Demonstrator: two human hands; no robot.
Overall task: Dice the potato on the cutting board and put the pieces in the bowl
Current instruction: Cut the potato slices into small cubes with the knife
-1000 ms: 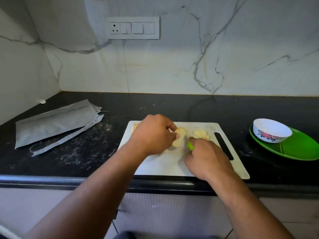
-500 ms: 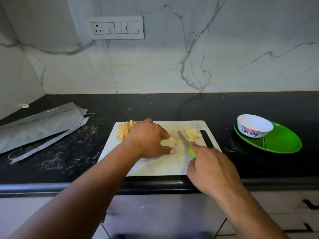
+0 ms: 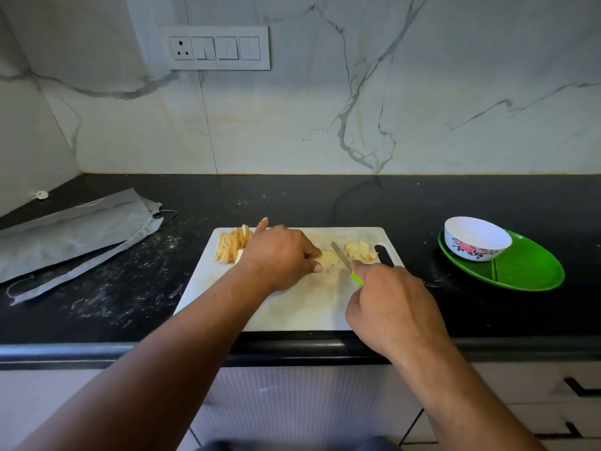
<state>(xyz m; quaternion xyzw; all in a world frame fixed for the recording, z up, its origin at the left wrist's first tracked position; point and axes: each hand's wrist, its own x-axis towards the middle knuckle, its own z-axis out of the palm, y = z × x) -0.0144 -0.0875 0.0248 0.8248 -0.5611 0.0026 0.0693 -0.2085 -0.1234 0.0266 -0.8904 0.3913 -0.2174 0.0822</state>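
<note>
**On the board: dicing partly done, bowl unfilled**

On the white cutting board (image 3: 292, 307), work roughly midway by the look of it. At the far left corner, a fanned row of potato slices (image 3: 232, 244), leaning one on another, not yet cut down. Near the board's handle slot, a small heap of diced potato pieces (image 3: 359, 250), loose and just beside the blade. Between the two, one pale potato slice (image 3: 329, 258) lying flat, pinned at its near-left edge by thumb and fingertips of the left hand (image 3: 279, 255), forefinger lifted and pointing away toward the slices. Right hand (image 3: 390, 307) wrapped around the green handle of the small knife (image 3: 345, 262), fingers curled tight on it, blade angled up and away across the right edge of the pinned slice; whether touching the slice or just beside it, hard to tell.

Well apart to the right, off the board, the white floral bowl (image 3: 476, 239) standing upright on the green oval plate (image 3: 527, 271); nothing visible inside, though the far inner wall alone shows.

Left to do, as judged here: cutting the pinned slice, working through the whole fanned row, then carrying every piece across to the bowl. No transfer begun yet, apparently.

Elsewhere on the black counter (image 3: 130, 288), a grey cloth bag (image 3: 74, 229) lying flat at the left.
</note>
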